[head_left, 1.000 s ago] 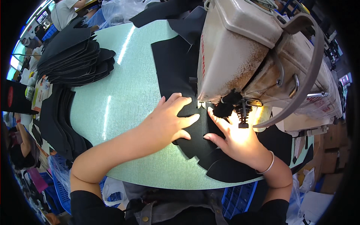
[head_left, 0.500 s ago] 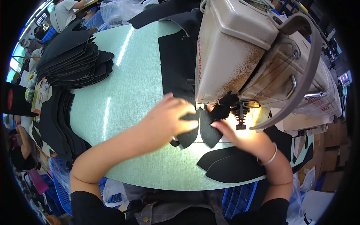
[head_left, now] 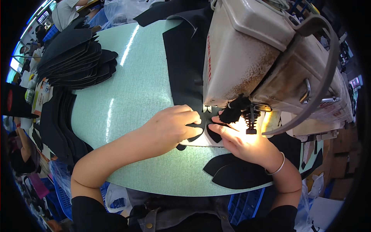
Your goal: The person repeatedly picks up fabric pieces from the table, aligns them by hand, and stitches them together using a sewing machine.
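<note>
Two black fabric pieces lie side by side at the presser foot (head_left: 207, 109) of a beige sewing machine (head_left: 241, 58). My left hand (head_left: 168, 125) rests on the left piece (head_left: 198, 133), its fingers curled and the thumb apart, closed on that piece's edge. Over the right piece (head_left: 213, 135) lies my right hand (head_left: 243, 141), fingers stretched out and fingertips pressing it beside the foot. Black fabric (head_left: 181, 73) runs on behind the foot along the machine's left side. The machine head hides part of the work.
Stacked black cut pieces (head_left: 73, 58) stand at the far left, with another curved pile (head_left: 58, 127) nearer. Two loose pointed pieces (head_left: 239, 170) lie below my right wrist. A curved grey bar (head_left: 326, 77) arches beside the machine. Blue crates (head_left: 245, 203) sit under the table edge.
The two pieces have slid away from me, so less of their near tips shows. My right hand has moved slightly left and its fingers have straightened onto the fabric. My left hand has settled lower.
</note>
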Motion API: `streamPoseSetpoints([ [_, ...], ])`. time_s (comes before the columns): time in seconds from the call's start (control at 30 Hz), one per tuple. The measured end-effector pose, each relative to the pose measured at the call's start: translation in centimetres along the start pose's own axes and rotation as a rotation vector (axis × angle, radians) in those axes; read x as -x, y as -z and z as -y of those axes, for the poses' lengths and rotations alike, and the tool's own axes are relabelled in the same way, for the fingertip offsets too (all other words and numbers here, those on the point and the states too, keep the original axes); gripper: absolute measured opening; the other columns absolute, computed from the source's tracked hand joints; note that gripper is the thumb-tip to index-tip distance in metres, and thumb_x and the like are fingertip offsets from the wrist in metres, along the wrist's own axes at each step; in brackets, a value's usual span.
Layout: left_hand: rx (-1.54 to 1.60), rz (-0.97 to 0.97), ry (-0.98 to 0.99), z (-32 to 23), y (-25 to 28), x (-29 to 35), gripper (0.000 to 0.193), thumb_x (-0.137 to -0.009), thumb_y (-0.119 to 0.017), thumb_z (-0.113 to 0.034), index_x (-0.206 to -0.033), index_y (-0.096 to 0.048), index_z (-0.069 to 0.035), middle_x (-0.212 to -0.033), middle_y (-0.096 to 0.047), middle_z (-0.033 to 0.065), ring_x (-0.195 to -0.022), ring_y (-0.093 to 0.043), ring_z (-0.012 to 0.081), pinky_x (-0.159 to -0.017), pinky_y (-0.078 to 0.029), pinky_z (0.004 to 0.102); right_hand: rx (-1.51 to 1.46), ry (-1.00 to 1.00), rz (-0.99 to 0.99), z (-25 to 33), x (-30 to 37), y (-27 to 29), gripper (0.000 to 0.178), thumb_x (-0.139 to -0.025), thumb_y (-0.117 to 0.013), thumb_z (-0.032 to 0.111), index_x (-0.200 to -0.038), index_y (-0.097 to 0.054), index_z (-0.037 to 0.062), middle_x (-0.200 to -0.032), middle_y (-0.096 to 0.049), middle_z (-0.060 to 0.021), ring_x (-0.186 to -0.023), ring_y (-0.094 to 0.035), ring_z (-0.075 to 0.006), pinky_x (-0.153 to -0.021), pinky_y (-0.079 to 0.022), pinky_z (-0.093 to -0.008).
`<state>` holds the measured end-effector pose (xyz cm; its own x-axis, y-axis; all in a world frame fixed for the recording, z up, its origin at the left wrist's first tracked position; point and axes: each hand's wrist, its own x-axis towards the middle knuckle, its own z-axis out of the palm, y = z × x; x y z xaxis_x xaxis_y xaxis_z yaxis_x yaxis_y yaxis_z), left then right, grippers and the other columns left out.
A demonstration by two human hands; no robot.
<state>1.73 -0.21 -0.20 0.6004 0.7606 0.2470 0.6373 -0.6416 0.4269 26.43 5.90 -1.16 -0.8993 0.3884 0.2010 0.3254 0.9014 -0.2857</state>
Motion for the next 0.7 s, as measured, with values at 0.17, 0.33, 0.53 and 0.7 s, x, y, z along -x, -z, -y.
streamPoseSetpoints([
  [0.17,-0.027,-0.072,-0.011,0.6,-0.4,-0.1,0.025,-0.065,-0.063,0.002,-0.089,-0.064,-0.005,-0.092,-0.057,0.003,-0.089,-0.057,0.0212,-0.073,-0.051,0.0311,-0.08,-0.01,-0.035,-1.2,-0.2,-0.4,0.041,-0.073,-0.064,-0.003,-0.112,-0.065,0.0083,-0.11,-0.065,-0.0082,-0.095,-0.063,-0.0263,-0.079,-0.05,-0.0336],
  [0.33,-0.032,-0.097,-0.009,0.9,-0.5,-0.2,0.029,-0.066,-0.063,0.003,-0.094,-0.065,-0.005,-0.095,-0.057,0.0036,-0.09,-0.057,0.0213,-0.074,-0.052,0.0301,-0.036,-0.068,0.023,-1.7,0.3,-0.6,0.04,-0.074,-0.063,-0.002,-0.112,-0.066,0.0089,-0.109,-0.065,-0.0066,-0.092,-0.064,-0.0243,-0.078,-0.05,-0.0333],
  [0.53,-0.082,-0.089,0.005,1.5,-0.4,-0.4,0.034,-0.068,-0.063,0.003,-0.101,-0.066,-0.005,-0.097,-0.056,0.005,-0.092,-0.056,0.0217,-0.074,-0.052,0.0293,0.161,0.064,-0.039,-3.2,-0.2,-0.6,0.039,-0.076,-0.064,0.005,-0.114,-0.065,0.0114,-0.109,-0.065,-0.0031,-0.093,-0.064,-0.0174,-0.079,-0.05,-0.0318],
  [0.7,-0.039,-0.119,0.006,2.3,-0.7,-0.3,0.024,-0.069,-0.063,0.003,-0.092,-0.067,-0.004,-0.086,-0.058,0.0029,-0.082,-0.057,0.0192,-0.067,-0.052,0.0294,0.139,0.107,-0.203,-3.7,-0.7,-0.9,0.01,-0.063,-0.067,0.012,-0.059,-0.058,0.0104,-0.058,-0.057,-0.0054,-0.06,-0.058,-0.0243,-0.063,-0.048,-0.0362],
])
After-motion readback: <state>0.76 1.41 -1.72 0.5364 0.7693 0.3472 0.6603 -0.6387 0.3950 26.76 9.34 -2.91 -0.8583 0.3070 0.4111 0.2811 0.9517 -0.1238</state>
